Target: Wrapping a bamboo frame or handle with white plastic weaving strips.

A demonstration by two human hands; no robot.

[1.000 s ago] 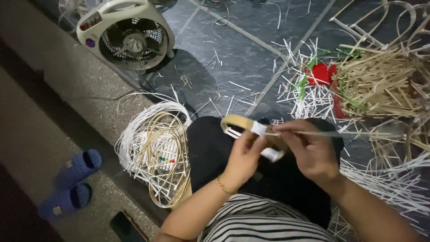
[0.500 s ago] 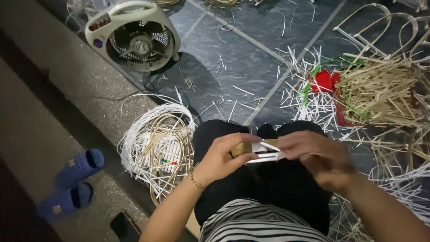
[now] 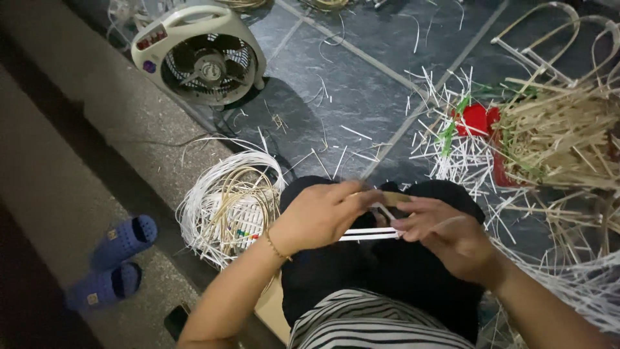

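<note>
Blue rubber clogs (image 3: 111,262) lie farthest left of the person's black-clad lap (image 3: 361,278), on the grey concrete step (image 3: 77,129). A white box fan (image 3: 197,55) stands up and left of the lap, and a coil of white and tan cane strips (image 3: 226,207) lies just beside it. Above the lap, the left hand (image 3: 320,216) is pinching a tan curved cane piece (image 3: 387,197), while the right hand (image 3: 445,232) is closed on the flat white strips (image 3: 368,234) running between both hands. This looks like wrapping or binding; the next turn calls for steady tension. Right of the lap sit a red container (image 3: 478,119) and loose tan sticks (image 3: 562,136).
</note>
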